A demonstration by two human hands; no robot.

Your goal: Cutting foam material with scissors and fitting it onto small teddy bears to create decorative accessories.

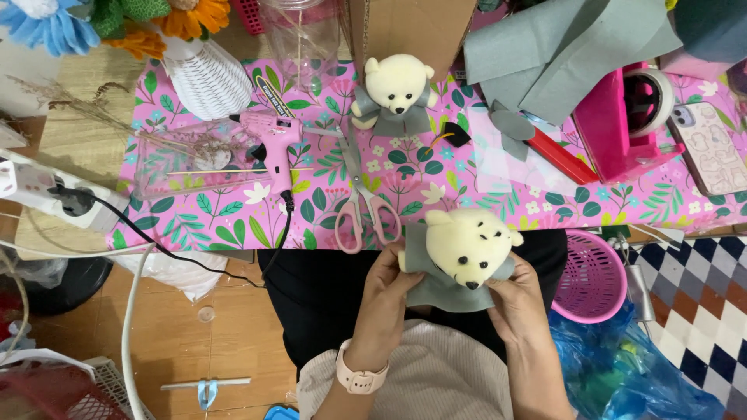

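Counter (194, 214) covered in pink floral sheet. Wood-look floor (202, 342) on the left, blue-and-white checkered tiles (700, 295) on the right. Even, bright light.

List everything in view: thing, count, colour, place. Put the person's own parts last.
teddy bear: 1, cream with grey felt, held in both hands
second teddy bear: 1, cream with grey felt, table top centre
scissors: 1, pink handles, table centre
glue gun: 1, pink, left of scissors
felt sheets: several, grey, top right
tape dispenser: 1, pink, right
phone: 1, patterned case, far right
basket: 1, pink, floor right
vase: 1, white, top left
power strip: 1, white, left
tablecloth: 1, pink floral
left hand: pink watch at the wrist, grips bear
right hand: grips bear
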